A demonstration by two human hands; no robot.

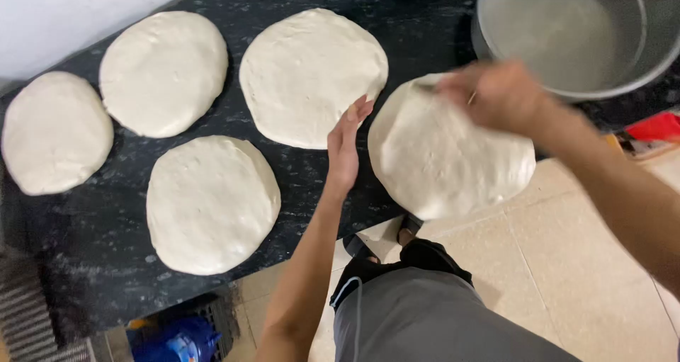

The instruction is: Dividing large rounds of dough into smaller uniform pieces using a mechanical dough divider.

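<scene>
Table (312,192): black, speckled, dusted with flour.
Resting dough rounds: far-left round (55,132); upper-left round (163,71); lower round (211,202); centre round (312,75). All flat on the table, apart from one another.
Left hand (346,146): released, fingers straight, edge set against the left rim of the handled dough disc (446,156).
Handled dough disc: at the table's near edge, overhanging the tiled floor (567,263).
Right hand (496,96): blurred, fingers pinching the disc's top rim.
Metal bowl (574,32): behind the right hand.

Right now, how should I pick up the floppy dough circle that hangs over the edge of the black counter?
Slide a flat hand under the overhanging dough round from the floor side, where its lower edge sticks past the black counter. It looks thin and floppy, so pinching the rim would likely stretch it.
</scene>
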